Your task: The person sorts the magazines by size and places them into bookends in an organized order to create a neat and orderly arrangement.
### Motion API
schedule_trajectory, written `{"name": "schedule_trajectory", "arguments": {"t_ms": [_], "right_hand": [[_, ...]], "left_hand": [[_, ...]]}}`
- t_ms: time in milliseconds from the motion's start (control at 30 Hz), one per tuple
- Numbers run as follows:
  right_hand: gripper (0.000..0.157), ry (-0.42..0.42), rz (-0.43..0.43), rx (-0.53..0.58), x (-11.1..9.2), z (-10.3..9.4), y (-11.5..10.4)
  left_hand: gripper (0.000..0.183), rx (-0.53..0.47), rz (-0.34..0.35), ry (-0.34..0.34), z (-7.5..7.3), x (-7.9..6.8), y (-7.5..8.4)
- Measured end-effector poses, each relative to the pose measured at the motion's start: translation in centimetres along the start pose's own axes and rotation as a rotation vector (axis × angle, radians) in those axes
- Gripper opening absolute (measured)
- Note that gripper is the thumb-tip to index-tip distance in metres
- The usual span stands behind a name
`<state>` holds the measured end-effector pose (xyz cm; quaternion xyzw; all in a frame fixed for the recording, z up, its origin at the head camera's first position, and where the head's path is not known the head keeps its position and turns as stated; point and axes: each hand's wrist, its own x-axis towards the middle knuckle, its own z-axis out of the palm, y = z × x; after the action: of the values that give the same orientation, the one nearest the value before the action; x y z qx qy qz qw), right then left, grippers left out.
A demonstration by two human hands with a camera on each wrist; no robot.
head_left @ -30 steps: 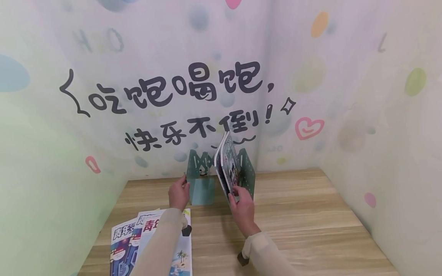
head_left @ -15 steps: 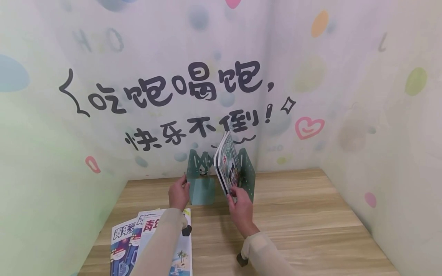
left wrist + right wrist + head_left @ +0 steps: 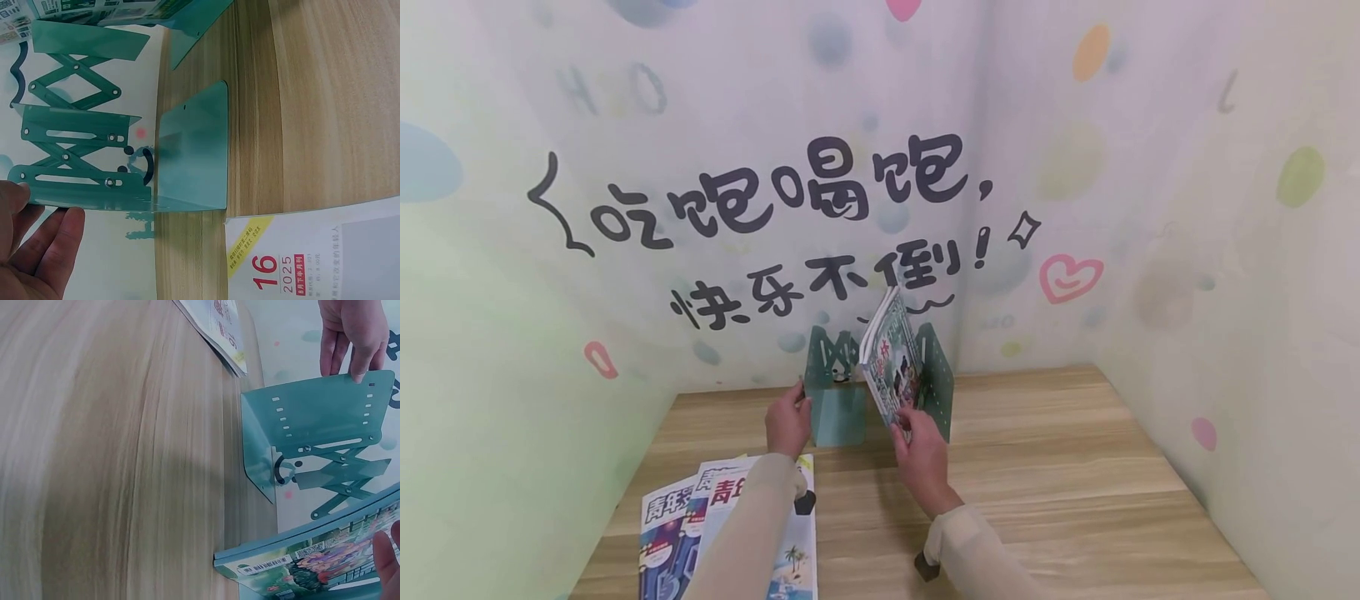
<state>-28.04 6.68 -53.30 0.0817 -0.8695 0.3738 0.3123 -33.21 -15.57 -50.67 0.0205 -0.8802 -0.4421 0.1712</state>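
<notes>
A green metal expandable bookend [image 3: 838, 417] stands on the table near the back wall, its scissor-like links [image 3: 72, 153] spread between two upright end plates. My left hand [image 3: 788, 423] pinches the upper edge of the left plate between thumb and fingers, as the left wrist view also shows. Beside the right plate [image 3: 937, 383] a few thin magazines [image 3: 895, 358] stand upright, leaning a little left. My right hand [image 3: 925, 458] grips them at their near lower edge. In the right wrist view only some fingertips [image 3: 384, 553] show, against the illustrated, barcoded cover.
Several magazines [image 3: 793, 533] lie flat and overlapping at the front left of the wooden table [image 3: 1075, 483], partly under my left forearm. A wall [image 3: 760, 100] with printed lettering rises behind the bookend. Side walls close in the table left and right.
The upright magazines have shifted slightly left at their near edge, so more of the front cover shows. My right hand has moved a little left with them; my left hand stays put.
</notes>
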Motion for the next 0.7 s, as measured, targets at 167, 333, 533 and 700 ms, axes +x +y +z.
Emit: {"name": "schedule_trajectory", "arguments": {"t_ms": [167,333,533,700], "right_hand": [[0.025,0.059,-0.047,0.017,0.4,-0.4,0.4],[0.024,0.146,-0.157,-0.001,1.5,-0.9,1.0],[0.024,0.193,-0.243,-0.034,2.8,-1.5,1.5],[0.025,0.183,-0.246,-0.014,3.4,-2.2,1.8]], "left_hand": [[0.041,-0.001,0.007,0.002,-0.1,-0.1,-0.1],[0.041,-0.004,0.018,-0.001,0.0,-0.1,-0.1],[0.041,-0.006,0.013,-0.009,0.0,-0.1,-0.1],[0.041,-0.004,0.018,-0.006,0.0,-0.1,-0.1]]}}
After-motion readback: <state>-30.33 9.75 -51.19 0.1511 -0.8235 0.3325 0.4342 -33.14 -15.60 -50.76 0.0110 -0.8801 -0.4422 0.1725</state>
